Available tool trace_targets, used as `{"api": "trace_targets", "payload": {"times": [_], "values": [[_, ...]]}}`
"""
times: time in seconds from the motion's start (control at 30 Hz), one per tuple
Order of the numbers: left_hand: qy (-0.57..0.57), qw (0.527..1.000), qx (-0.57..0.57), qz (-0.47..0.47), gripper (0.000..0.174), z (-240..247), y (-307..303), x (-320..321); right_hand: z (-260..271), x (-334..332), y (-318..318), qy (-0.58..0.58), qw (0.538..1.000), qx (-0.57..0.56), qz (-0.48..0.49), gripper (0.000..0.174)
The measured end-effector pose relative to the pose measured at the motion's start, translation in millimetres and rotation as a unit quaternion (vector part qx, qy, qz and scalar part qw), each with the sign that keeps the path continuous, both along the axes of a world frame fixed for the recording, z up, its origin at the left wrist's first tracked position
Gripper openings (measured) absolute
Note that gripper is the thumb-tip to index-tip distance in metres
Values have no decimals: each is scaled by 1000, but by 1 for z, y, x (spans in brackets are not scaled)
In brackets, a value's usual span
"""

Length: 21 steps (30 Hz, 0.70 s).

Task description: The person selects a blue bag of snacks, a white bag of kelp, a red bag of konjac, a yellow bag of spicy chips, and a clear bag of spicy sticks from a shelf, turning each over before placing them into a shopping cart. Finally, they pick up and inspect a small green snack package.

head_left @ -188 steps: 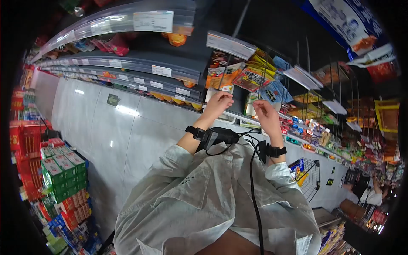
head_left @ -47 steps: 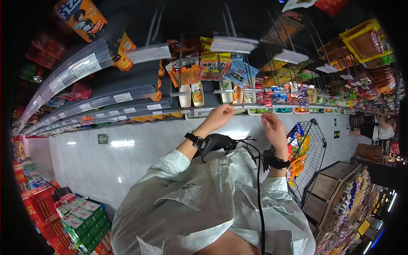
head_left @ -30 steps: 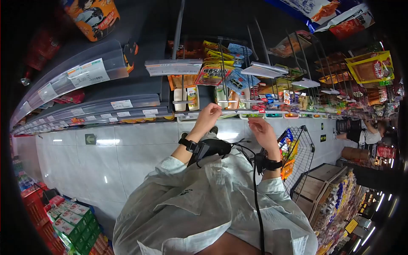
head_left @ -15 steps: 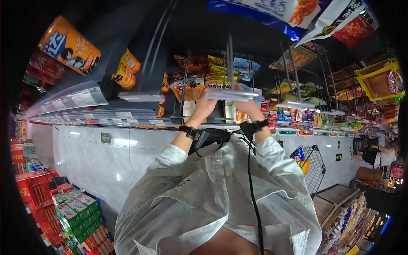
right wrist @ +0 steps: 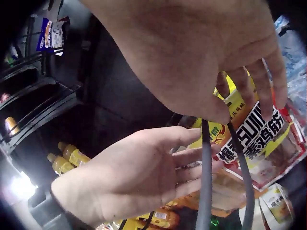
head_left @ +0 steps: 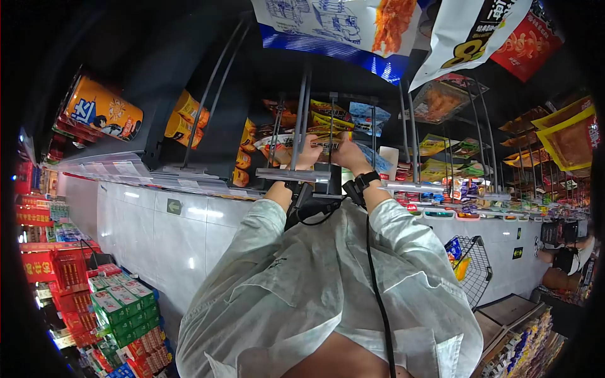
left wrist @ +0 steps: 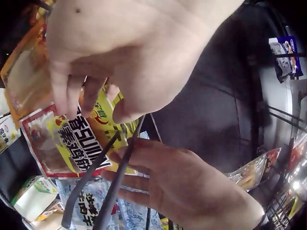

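Observation:
Both hands are at a red-edged snack bag with a yellow top, which hangs among other packs at a metal display hook. My left hand holds the bag's upper part at one side, its fingers curled over the printed front in the left wrist view. On the other side my right hand grips it, fingers over the front and thumb near the top edge. The hook's two rods run between the hands. An orange pack hangs on one side, blue packs on the other.
Price-tag holders stick out on hooks in front of the wrists. Large blue-and-white bags hang overhead. A wire shopping cart stands at the right, stacked green boxes at the left. A black cable hangs down the shirt.
Both hands have gone from in front of the shelf, where they held nothing, forward in between the hooks and taken hold of the snack bag. The view has come closer to the rack.

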<state>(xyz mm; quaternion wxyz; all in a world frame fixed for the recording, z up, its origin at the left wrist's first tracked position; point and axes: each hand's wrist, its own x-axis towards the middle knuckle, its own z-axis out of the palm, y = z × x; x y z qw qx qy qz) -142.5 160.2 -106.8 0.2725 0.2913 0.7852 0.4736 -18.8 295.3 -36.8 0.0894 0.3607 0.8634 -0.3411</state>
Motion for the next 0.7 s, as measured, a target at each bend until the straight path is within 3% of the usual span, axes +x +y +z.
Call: {"api": "trace_targets", "payload": {"times": [0.07,0.17,0.27,0.3,0.4,0.43,0.47,0.53,0.57,0.6,0.67,0.7], "values": [[-13,1000,-7,12,54,29,-3,12,5,4,-5,5,1000,6,-6,64],[-24,998,58,-3,55,32,-5,14,0,1,-7,13,1000,-3,-15,71],[31,998,42,-17,53,22,-5,12,-7,5,-5,30,999,-24,-21,76],[-13,1000,10,-22,55,33,-5,10,-9,6,-4,39,999,-32,-21,76],[7,990,-132,-47,56,33,1,5,-25,10,-2,97,995,-14,-25,78],[-29,998,-51,-36,57,-3,3,0,-24,11,-3,107,994,-3,-21,78],[-4,998,-50,-47,55,-23,2,-2,-13,14,-7,102,995,15,-10,77],[48,995,-46,-71,51,-16,-2,0,-8,15,-8,92,995,25,7,75],[-32,993,-38,-104,42,-14,-10,-1,-13,16,-6,84,996,17,14,74],[28,991,-64,-110,41,3,-16,6,-21,19,-5,76,997,8,22,72],[150,976,-111,-117,38,24,-24,16,-39,26,-2,131,990,34,38,52],[260,946,-129,-145,39,28,-27,16,-32,28,-3,126,990,26,58,48]]}}
